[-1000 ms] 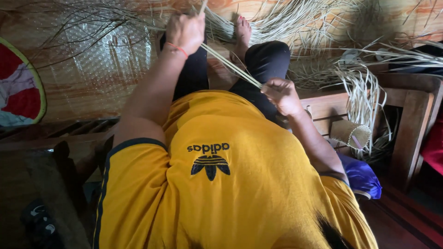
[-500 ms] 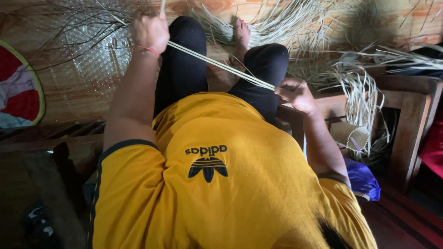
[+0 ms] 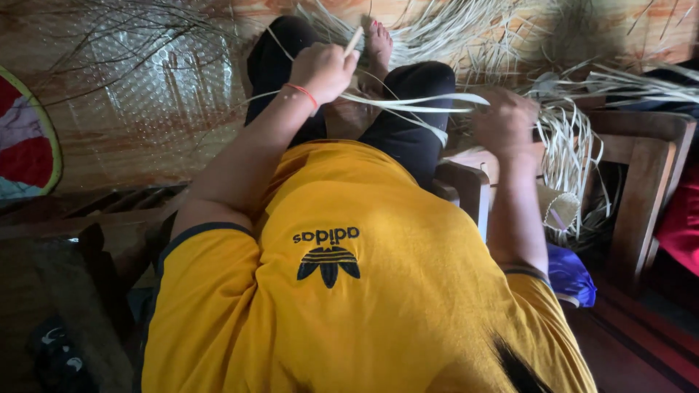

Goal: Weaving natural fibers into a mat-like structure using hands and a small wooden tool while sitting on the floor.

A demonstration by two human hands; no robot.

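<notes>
This looked like a home craft space where weaving was done on the floor: a woven mat (image 3: 145, 109) covered the ground, loose pale reed strips (image 3: 451, 29) lay heaped about, and a wooden chair frame (image 3: 641, 175) stood beside them with more strips (image 3: 568, 145) draped over it

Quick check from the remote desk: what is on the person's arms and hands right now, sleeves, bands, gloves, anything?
Both arms are bare below short yellow sleeves edged with a dark band. The left hand has no glove; a thin red band circles its wrist. The right hand is blurred, with no glove or band that can be made out. No watch or ring is visible.
</notes>
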